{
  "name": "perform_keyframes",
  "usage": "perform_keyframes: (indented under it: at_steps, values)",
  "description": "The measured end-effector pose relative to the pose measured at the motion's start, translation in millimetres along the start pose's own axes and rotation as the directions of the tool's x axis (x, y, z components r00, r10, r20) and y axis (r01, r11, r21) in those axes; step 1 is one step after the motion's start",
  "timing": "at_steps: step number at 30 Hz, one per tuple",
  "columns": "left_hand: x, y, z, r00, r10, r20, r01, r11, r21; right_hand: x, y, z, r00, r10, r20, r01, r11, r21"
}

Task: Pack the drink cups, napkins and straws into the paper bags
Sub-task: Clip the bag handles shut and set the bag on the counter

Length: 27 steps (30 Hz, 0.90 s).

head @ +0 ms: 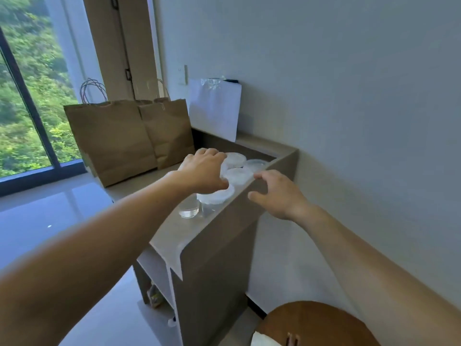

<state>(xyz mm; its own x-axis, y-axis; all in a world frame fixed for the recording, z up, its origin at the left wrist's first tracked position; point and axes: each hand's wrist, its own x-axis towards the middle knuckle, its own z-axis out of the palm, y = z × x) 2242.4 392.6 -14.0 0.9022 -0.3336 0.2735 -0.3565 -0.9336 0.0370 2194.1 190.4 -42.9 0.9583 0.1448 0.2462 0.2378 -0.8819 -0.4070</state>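
Cups (237, 174) beneath left hand (204, 171), right hand (277, 196) alongside, plain bags (112, 136) behind

This looks like a room in a home or apartment rather than a shop or workshop: a tall dark-framed window (25, 96) reaches down to a glossy pale floor (50, 221) and looks out on green hillside, with a wooden door (119, 46) beside it. A plain pale wall (349, 96) carries a switch plate (183, 74), and against it stands a taupe table (174, 233) with open shelves (154, 270) beneath, of a household furniture kind. Brown paper bags (112, 136), a white bag (214, 108) and lidded clear cups (237, 174) sit on it, and a round wooden seat (316, 323) is close by
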Motion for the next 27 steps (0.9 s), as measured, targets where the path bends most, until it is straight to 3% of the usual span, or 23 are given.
perform_keyframes:
  at_steps: [6,12,16,21,27]
  values:
    - [-4,-84,11,0.993,-0.093,0.069,0.096,0.994,-0.044,58,-62,45,0.965,-0.075,0.251,0.096,0.993,-0.074]
    - [4,-111,19,0.995,-0.070,0.068,0.075,0.994,-0.077,85,-71,65,0.905,-0.006,0.426,0.169,0.923,-0.345]
    - [12,-111,21,0.997,-0.031,0.066,0.038,0.994,-0.104,90,-65,70,0.903,0.015,0.428,0.143,0.932,-0.334]
    - [19,-105,20,0.998,0.016,0.053,-0.009,0.992,-0.123,91,-64,71,0.946,-0.028,0.323,0.139,0.935,-0.327]
    - [34,-99,2,0.998,0.054,-0.017,-0.056,0.987,-0.148,91,-73,30,0.965,-0.009,0.262,0.055,0.984,-0.168]
